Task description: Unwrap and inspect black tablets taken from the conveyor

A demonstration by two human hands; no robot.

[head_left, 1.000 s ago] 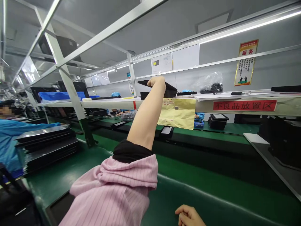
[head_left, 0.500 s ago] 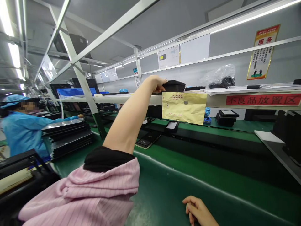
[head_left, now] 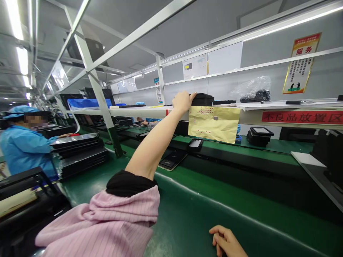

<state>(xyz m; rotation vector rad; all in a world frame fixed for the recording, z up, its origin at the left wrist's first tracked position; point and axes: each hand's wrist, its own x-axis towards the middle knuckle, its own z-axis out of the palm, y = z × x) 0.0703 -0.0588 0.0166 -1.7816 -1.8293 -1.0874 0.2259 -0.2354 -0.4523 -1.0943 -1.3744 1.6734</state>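
Observation:
My left arm, in a pushed-up pink sleeve, reaches up to the white overhead shelf (head_left: 139, 112). My left hand (head_left: 183, 102) is at the near edge of a stack of black trays (head_left: 203, 99) standing on that shelf; its fingertips touch the stack's side and hold nothing. A yellow paper envelope (head_left: 214, 124) hangs from the shelf edge just below the stack. My right hand (head_left: 227, 242) rests at the bottom of the view on the green conveyor belt (head_left: 203, 210), fingers curled in, nothing in them.
A flat black device (head_left: 171, 160) and a smaller one (head_left: 195, 144) lie on the belts beyond my arm. Black panels are stacked at left (head_left: 77, 151), beside a person in blue (head_left: 24, 146). A red label (head_left: 301, 117) and a plastic bag (head_left: 253, 91) are on the shelf at right.
A second ago my left hand held a black tray above the stack; the tray now lies on the stack and the hand has drawn back to its edge. The view shifted slightly left.

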